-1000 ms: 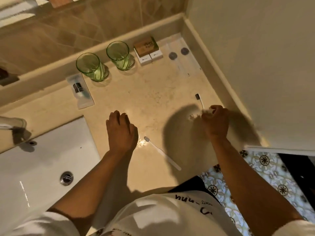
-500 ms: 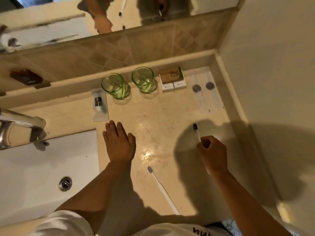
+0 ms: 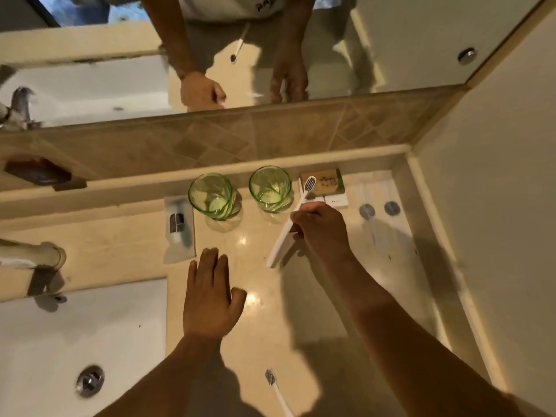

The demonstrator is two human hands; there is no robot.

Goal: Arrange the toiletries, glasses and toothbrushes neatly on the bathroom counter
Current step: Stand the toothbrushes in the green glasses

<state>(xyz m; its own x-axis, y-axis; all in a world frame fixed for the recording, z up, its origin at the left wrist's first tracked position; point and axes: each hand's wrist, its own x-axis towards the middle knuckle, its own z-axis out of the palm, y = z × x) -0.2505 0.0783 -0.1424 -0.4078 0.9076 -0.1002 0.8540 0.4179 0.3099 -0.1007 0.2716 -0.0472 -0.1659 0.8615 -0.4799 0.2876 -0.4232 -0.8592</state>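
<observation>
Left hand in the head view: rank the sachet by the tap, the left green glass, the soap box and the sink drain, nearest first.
From the left hand:
1. Sachet, just beyond the fingertips, to the left.
2. Left green glass, straight ahead.
3. Sink drain, down-left in the basin.
4. Soap box, far right against the back ledge.

The surface [image 3: 301,311] was pale cream marble with faint mottling. Two glasses [image 3: 212,195] [image 3: 270,189] were clear green with swirled ribbing. The held toothbrush [image 3: 293,219] was white with a dark-speckled bristle head, and the lying toothbrush [image 3: 275,388] was white with grey bristles. The soap box [image 3: 326,182] was tan with a green edge. The wall tiles [image 3: 240,136] were brown, laid in a diamond pattern. The basin [image 3: 60,341] was white.
</observation>
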